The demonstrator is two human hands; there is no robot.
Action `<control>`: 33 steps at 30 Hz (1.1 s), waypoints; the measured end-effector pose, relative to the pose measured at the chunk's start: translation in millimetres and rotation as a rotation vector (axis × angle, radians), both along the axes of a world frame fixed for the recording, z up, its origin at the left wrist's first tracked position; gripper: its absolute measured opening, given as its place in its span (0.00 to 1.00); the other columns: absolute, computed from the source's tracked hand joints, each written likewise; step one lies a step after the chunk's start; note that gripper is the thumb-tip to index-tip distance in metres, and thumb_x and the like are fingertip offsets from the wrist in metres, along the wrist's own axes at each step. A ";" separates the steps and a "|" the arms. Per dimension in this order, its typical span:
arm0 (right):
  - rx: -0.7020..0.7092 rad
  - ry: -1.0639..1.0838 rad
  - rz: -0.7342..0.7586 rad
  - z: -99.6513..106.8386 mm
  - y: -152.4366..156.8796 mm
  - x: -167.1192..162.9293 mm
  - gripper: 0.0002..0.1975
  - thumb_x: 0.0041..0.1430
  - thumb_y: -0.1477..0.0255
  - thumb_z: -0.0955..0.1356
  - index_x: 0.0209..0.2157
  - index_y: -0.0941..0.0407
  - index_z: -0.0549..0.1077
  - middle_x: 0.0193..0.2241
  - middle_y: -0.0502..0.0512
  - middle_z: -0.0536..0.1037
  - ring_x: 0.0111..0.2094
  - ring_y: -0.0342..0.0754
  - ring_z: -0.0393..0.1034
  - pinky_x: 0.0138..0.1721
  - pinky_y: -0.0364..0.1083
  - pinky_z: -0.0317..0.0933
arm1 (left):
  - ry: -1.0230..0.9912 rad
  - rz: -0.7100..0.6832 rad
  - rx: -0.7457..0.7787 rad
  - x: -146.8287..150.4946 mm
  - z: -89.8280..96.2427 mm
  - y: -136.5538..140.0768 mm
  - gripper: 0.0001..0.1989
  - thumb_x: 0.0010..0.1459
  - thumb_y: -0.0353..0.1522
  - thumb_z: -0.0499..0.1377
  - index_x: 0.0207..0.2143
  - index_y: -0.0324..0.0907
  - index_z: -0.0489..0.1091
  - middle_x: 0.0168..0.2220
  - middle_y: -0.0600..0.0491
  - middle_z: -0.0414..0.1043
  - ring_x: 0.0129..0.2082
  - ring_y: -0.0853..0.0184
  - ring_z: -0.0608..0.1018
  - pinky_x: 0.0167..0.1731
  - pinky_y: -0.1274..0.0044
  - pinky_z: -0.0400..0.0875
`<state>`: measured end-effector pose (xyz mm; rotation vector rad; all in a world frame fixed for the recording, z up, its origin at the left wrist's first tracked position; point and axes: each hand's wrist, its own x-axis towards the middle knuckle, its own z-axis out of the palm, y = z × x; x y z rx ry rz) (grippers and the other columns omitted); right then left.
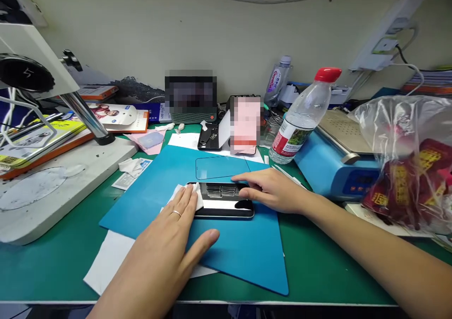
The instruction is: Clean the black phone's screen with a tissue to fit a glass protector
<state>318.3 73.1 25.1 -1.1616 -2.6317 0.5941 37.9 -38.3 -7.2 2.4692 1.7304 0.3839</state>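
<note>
the left hand (pixel 169 236) lies flat, its fingers side by side and pressed down on a white tissue (pixel 199 202), with the thumb spread wide to the right; a plain ring (pixel 176 212) sits on one finger; under that tissue is the left end of a dark, glossy phone (pixel 224 212), which lies face up between the two hands, its screen mirroring a bright band; the right hand (pixel 273 190) reaches in over the phone's right end, thumb and forefinger apart with a gap between them; whether either tip touches the phone, i cannot tell; just beyond the right forefinger is a clear sheet with a dark outline (pixel 219 167); beneath all this spreads a blue mat (pixel 243 257), with white paper (pixel 110 257) showing from under it, left of the left wrist; beyond the right hand a red-capped bottle (pixel 300 116) stands tilted in view, with a blue machine (pixel 319 156) to its right and a clear plastic bag (pixel 395 116) of red packets (pixel 400 182) farther right; well left of the left hand is a white stand base (pixel 84 182).
</note>
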 end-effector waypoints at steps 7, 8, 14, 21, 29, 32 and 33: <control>0.000 0.045 -0.018 -1.8 0.7 1.7 0.24 0.74 0.59 0.61 0.58 0.55 0.80 0.53 0.59 0.85 0.52 0.57 0.81 0.50 0.51 0.67 | 0.018 -0.004 0.042 -0.6 -1.3 2.7 0.43 0.73 0.57 0.39 0.75 0.36 0.56 0.74 0.46 0.50 0.72 0.47 0.62 0.62 0.54 0.73; 0.000 0.048 -0.020 -1.7 0.3 2.0 0.23 0.74 0.61 0.61 0.58 0.55 0.80 0.55 0.58 0.85 0.53 0.58 0.80 0.52 0.51 0.67 | 0.015 -0.026 0.047 0.7 -0.6 4.6 0.41 0.74 0.56 0.40 0.74 0.37 0.58 0.74 0.47 0.52 0.72 0.47 0.62 0.62 0.54 0.72; 0.030 0.065 -0.028 -2.3 -1.1 3.0 0.22 0.72 0.68 0.62 0.57 0.58 0.81 0.44 0.58 0.88 0.42 0.52 0.83 0.42 0.48 0.67 | 0.036 -0.143 -0.060 26.5 11.0 14.8 0.31 0.75 0.48 0.48 0.71 0.42 0.64 0.71 0.50 0.58 0.71 0.44 0.62 0.64 0.50 0.68; 0.057 0.131 -0.058 -5.0 4.5 5.1 0.22 0.71 0.68 0.62 0.58 0.59 0.80 0.31 0.55 0.86 0.27 0.47 0.76 0.33 0.46 0.63 | 0.048 -0.143 -0.070 73.2 20.2 11.1 0.33 0.73 0.47 0.53 0.72 0.37 0.61 0.72 0.45 0.54 0.72 0.38 0.59 0.64 0.42 0.64; 0.040 0.118 0.001 -4.4 0.6 4.3 0.21 0.73 0.66 0.63 0.54 0.60 0.82 0.45 0.61 0.88 0.42 0.53 0.84 0.43 0.47 0.69 | 0.077 -0.230 0.164 72.6 0.1 5.5 0.30 0.75 0.43 0.51 0.70 0.33 0.64 0.70 0.43 0.60 0.69 0.39 0.66 0.60 0.46 0.74; 0.020 0.123 0.015 -5.6 -0.1 5.4 0.19 0.73 0.64 0.64 0.53 0.56 0.83 0.49 0.59 0.87 0.49 0.53 0.83 0.48 0.47 0.69 | 0.051 -0.258 0.189 54.3 -4.2 5.9 0.31 0.77 0.45 0.46 0.73 0.37 0.61 0.72 0.46 0.56 0.71 0.43 0.63 0.61 0.50 0.74; 0.018 0.126 0.020 -5.8 0.0 5.8 0.19 0.74 0.64 0.64 0.53 0.56 0.83 0.50 0.58 0.87 0.50 0.54 0.83 0.49 0.47 0.69 | 0.044 -0.258 0.190 46.8 -5.9 7.3 0.31 0.77 0.46 0.45 0.74 0.40 0.59 0.73 0.47 0.56 0.71 0.45 0.63 0.61 0.51 0.75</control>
